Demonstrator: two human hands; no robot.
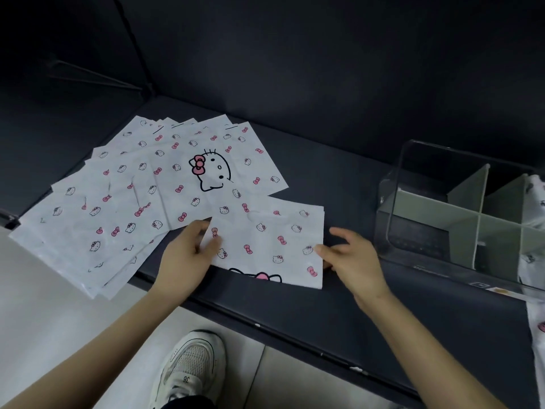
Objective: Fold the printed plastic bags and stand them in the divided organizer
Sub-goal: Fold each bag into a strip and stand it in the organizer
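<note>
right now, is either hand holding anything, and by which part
The left hand pinches the folded bag by its left edge; the right hand touches its right edge, but blur hides any grip.

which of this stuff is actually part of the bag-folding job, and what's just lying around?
In the job: folded bag between left hand and right hand; fanned pile of flat bags; divided organizer; stored bags in its right side.
Just there: white shoe; dark cushion; pale floor.

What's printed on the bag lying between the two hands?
The bag is white with small pink bows and outlined cat faces; the head view shows it.
</note>
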